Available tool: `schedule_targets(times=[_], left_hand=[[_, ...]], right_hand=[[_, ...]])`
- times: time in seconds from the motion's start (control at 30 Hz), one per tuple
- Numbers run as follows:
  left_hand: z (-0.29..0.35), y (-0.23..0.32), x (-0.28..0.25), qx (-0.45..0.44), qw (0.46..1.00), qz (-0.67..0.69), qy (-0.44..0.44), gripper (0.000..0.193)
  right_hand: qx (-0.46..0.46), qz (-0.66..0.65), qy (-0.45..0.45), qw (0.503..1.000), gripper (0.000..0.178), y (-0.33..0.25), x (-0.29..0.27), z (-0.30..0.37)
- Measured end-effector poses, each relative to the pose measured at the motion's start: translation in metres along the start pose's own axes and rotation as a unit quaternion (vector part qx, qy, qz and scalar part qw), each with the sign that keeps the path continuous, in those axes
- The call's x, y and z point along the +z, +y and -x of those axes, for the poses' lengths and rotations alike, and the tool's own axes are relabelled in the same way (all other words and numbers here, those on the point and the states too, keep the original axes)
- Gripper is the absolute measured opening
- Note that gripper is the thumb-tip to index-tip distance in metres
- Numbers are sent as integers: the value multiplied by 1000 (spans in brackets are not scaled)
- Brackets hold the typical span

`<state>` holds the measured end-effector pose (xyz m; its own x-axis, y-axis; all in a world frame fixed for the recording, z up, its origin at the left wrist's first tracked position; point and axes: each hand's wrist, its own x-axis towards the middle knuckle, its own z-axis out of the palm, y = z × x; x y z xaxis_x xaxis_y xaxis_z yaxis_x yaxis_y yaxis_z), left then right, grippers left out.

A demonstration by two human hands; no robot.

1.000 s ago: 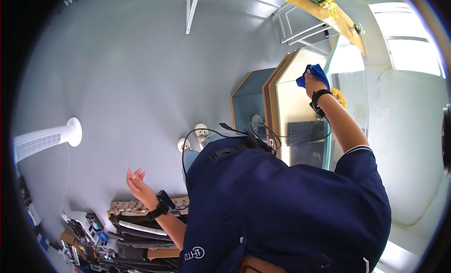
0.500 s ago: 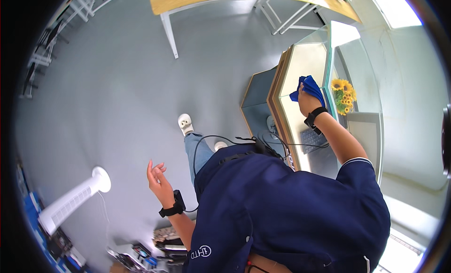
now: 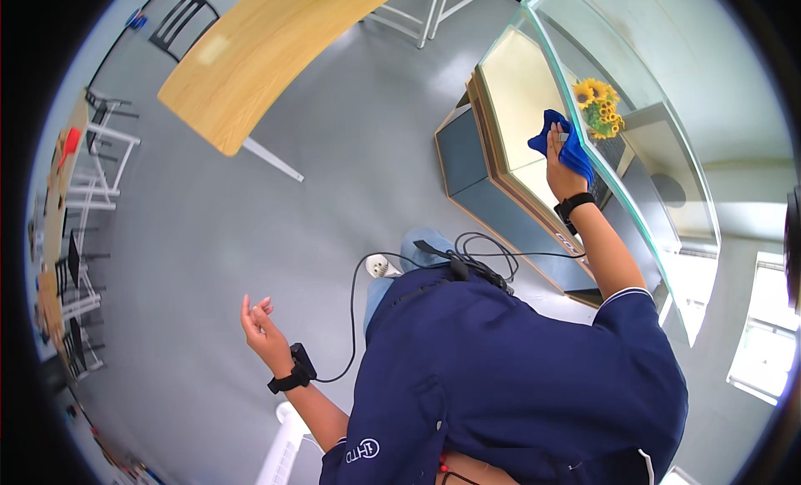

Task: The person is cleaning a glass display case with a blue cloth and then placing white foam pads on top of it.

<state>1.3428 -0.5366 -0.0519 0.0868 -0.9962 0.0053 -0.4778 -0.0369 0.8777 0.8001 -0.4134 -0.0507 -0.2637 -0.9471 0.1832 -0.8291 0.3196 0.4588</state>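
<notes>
My right hand (image 3: 564,174) grips a blue cloth (image 3: 576,155) that lies against the edge of a clear glass screen (image 3: 552,63). The screen stands on a counter with a pale cream top (image 3: 511,93). Part of the cloth sticks out past my fingers on both sides, and my palm is hidden. Low on the left, my left hand (image 3: 265,339) hangs in the air over the floor, its fingers loosely bent and apart, holding nothing. Both wrists wear black straps.
Behind the glass are sunflowers (image 3: 599,109) and a grey screen-like panel (image 3: 659,143). A wooden table (image 3: 259,59) curves across the upper left, near a black chair (image 3: 183,22). A white tower fan (image 3: 282,452) stands at the lower edge. A black cable (image 3: 354,305) loops by my waist.
The view has swung, bringing the wooden table closer and the fan to the lower edge. My right hand, still gripping the cloth, is now nearer the glass. My left hand stays free.
</notes>
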Motion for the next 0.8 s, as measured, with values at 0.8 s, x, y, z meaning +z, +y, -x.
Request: schedule_targets(times=[0.8], left_hand=[[-220,52,121,-93,992,69,-55,39]], right_hand=[[226,-40,-1,973,48,-13,95,-256]])
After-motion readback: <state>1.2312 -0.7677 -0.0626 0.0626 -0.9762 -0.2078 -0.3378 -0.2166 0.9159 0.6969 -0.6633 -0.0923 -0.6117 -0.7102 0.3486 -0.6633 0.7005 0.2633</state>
